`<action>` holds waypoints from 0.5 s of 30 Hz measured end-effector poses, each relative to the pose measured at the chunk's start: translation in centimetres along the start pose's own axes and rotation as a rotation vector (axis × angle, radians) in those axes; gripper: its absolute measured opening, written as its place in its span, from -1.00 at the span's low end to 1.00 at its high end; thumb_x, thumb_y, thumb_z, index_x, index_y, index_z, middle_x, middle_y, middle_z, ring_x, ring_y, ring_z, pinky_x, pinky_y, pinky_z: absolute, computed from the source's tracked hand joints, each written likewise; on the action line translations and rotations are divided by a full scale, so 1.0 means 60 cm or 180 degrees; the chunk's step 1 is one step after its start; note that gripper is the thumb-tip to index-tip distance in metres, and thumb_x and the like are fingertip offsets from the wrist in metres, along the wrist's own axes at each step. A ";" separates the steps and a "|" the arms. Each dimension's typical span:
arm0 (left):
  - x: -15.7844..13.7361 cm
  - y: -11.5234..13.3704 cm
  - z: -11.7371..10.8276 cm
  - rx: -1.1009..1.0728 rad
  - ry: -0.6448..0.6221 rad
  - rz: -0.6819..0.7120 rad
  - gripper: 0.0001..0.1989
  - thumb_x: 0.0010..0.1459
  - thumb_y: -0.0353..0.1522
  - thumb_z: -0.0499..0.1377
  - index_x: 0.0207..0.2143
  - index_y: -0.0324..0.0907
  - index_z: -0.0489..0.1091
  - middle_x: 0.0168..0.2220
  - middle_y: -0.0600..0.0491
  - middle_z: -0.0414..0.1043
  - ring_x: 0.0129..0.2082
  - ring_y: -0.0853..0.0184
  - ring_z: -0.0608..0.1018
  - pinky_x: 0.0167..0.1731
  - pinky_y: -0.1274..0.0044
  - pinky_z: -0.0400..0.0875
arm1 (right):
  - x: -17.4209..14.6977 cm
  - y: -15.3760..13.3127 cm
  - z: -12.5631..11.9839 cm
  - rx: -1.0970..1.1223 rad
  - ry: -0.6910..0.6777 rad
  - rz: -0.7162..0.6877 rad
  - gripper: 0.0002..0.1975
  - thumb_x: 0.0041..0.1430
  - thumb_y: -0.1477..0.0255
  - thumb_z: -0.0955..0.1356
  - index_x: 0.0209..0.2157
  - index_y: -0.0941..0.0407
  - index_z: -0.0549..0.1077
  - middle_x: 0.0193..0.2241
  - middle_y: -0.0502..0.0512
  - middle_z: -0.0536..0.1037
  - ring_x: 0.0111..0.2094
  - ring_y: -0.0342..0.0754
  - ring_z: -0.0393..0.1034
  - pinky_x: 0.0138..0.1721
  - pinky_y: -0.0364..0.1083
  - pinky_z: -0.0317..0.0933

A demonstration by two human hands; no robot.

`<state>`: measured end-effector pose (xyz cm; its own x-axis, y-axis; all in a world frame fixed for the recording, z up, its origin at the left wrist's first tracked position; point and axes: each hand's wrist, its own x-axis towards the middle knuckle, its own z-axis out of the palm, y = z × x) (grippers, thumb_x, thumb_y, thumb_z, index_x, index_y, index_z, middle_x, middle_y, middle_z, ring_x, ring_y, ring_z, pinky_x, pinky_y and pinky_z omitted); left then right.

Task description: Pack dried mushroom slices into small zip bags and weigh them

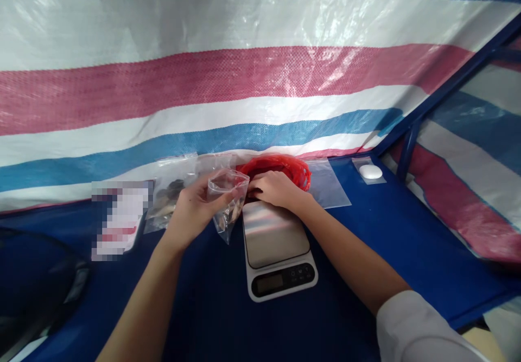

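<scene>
My left hand [195,207] is closed on the rim of a small clear plastic bag [228,210], which hangs upright with its mouth spread and brownish pieces at the bottom. My right hand [273,189] reaches into the mouth of a red plastic bag [299,171]. Its fingers are curled together, and whatever they hold is hidden. Just below that hand lies a white kitchen scale [280,253] with a bare metal plate. The display looks dark. Behind my left hand, other clear bags [165,204] hold dark and tan pieces.
At the left lies a phone-like object [122,221], partly blurred out. A flat clear bag [331,185] sits right of the red bag. Farther right, a white oval item [370,172] rests on a small clear bag. Striped sheeting [244,74] walls the blue table's [366,242] back.
</scene>
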<state>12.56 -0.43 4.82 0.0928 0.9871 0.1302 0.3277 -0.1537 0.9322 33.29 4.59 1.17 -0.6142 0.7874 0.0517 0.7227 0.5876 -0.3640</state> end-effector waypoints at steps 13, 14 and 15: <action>-0.002 -0.004 0.002 -0.0056 -0.0109 0.0069 -0.44 0.02 -0.05 0.41 0.02 -0.13 0.53 -0.10 -0.02 0.63 -0.09 0.08 0.64 0.01 0.32 0.53 | -0.016 0.033 -0.032 0.1263 0.0652 -0.0258 -0.85 0.21 0.50 0.41 -0.29 0.07 0.68 -0.28 0.00 0.70 -0.25 -0.08 0.56 -0.12 -0.14 0.30; -0.001 -0.007 0.002 -0.0097 -0.0161 0.0080 -0.43 0.03 -0.06 0.40 0.03 -0.14 0.52 -0.08 -0.03 0.63 -0.08 0.08 0.64 0.02 0.31 0.53 | -0.019 0.034 -0.040 0.1351 0.0733 -0.0195 -0.87 0.20 0.49 0.42 -0.30 0.06 0.68 -0.29 0.00 0.69 -0.26 -0.08 0.55 -0.13 -0.13 0.31; -0.001 -0.010 0.003 -0.0130 -0.0210 0.0103 -0.43 0.04 -0.07 0.40 0.05 -0.14 0.51 -0.07 -0.04 0.62 -0.07 0.08 0.64 0.02 0.30 0.53 | -0.023 0.034 -0.047 0.1431 0.0828 -0.0135 -0.88 0.19 0.48 0.43 -0.30 0.06 0.68 -0.30 0.00 0.69 -0.27 -0.08 0.55 -0.14 -0.12 0.32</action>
<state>12.50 -0.40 4.20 0.1648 0.9765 0.1392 0.2851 -0.1822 0.9410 36.49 5.21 3.00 -0.4997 0.8185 0.2836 0.4562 0.5270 -0.7171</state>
